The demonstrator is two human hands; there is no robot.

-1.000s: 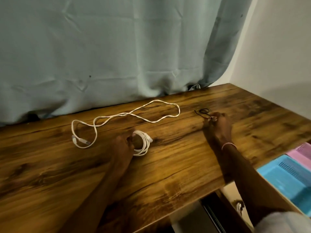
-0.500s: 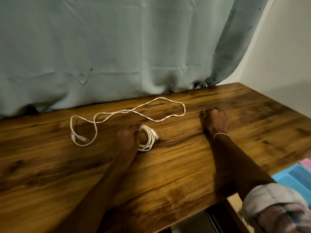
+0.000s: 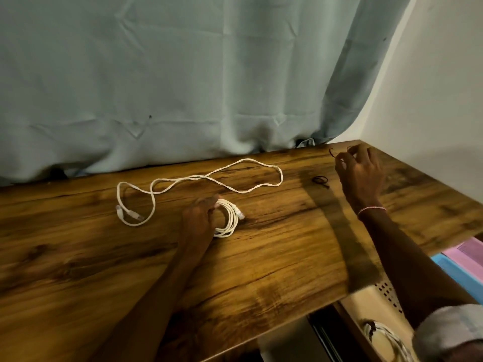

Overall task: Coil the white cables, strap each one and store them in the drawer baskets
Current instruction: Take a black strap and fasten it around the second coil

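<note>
The cream basket (image 3: 376,296) nearside of the right hand (image 3: 362,173) holds a coiled cable (image 3: 384,335). That hand pinches a dark strap (image 3: 332,152), and the left hand (image 3: 197,220) grips a white coil (image 3: 230,218).

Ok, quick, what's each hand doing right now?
Left hand: holds the coiled cable on the table.
Right hand: pinches a thin dark band.

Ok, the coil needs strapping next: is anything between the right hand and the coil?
Nothing blocks it. Between the right hand, pinching a thin band, and the coil held by the left hand lie only a spare band and the loose cable, both flat.
</note>
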